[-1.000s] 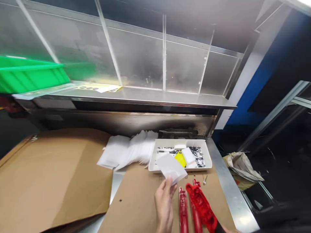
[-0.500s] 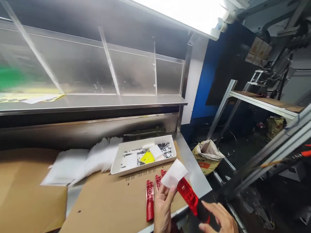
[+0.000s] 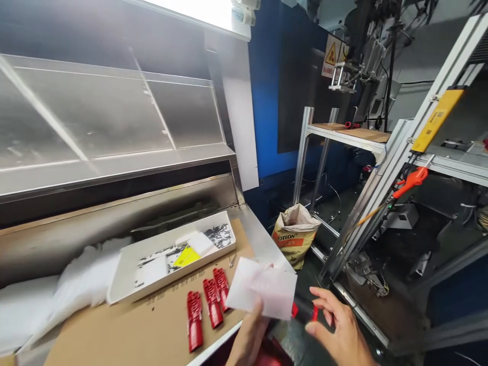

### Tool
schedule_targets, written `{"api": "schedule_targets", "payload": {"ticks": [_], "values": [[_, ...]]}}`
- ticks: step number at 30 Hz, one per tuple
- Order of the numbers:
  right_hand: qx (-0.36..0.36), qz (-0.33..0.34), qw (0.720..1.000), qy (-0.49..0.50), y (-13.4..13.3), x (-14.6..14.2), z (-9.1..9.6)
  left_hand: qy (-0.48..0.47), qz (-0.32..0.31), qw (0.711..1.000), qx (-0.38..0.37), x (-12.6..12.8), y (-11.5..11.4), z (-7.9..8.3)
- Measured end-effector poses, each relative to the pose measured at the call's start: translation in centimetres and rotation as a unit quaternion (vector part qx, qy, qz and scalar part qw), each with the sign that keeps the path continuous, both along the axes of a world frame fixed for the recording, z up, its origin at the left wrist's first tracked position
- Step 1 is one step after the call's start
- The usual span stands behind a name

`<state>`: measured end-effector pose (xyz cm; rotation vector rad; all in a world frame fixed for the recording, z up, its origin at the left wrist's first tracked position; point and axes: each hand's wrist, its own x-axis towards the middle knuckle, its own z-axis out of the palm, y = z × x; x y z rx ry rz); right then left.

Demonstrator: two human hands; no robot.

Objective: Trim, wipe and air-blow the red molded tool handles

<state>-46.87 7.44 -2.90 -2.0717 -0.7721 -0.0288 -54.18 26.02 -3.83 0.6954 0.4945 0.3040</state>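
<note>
My left hand (image 3: 247, 338) pinches a thin white sheet (image 3: 263, 290) and holds it up over the bench's right corner. My right hand (image 3: 339, 330) grips the dark end of a red and black plastic part (image 3: 303, 311), mostly hidden behind the sheet. Three red plastic parts (image 3: 206, 305) lie side by side on brown cardboard (image 3: 125, 330) just left of the sheet. Behind them sits a white tray (image 3: 125, 282) with small black pieces, white pads and a yellow tag (image 3: 185, 256).
A pile of white sheets (image 3: 64, 290) lies left of the tray. A steel shelf (image 3: 114, 165) runs above the bench. To the right, off the bench, stand a paper sack (image 3: 295, 234), aluminium frames (image 3: 385, 178) and machinery on the floor.
The view has swung to the right. Both hands moved right past the bench corner, the sheet now covering the red and black part that my right hand carries off the cardboard.
</note>
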Motion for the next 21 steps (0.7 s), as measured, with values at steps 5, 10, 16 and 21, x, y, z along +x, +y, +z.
{"api": "schedule_targets", "payload": {"ticks": [5, 10, 16, 21], "values": [[-0.003, -0.052, 0.995, -0.09, -0.7, 0.2, 0.1, -0.007, 0.01, 0.978, -0.209, 3.0, -3.4, 0.8], [0.005, -0.094, 0.989, -0.116, -1.6, 1.0, 0.6, 0.002, -0.074, 0.954, -0.291, 5.0, -6.9, 1.2], [0.015, -0.128, 0.991, -0.037, -3.7, 2.5, 0.5, 0.01, -0.158, 0.94, -0.302, 6.0, -9.5, -0.4], [-0.015, -0.204, 0.978, -0.049, -3.4, 3.4, -3.0, 0.039, -0.283, 0.943, -0.169, 6.5, -11.7, -1.2]]}}
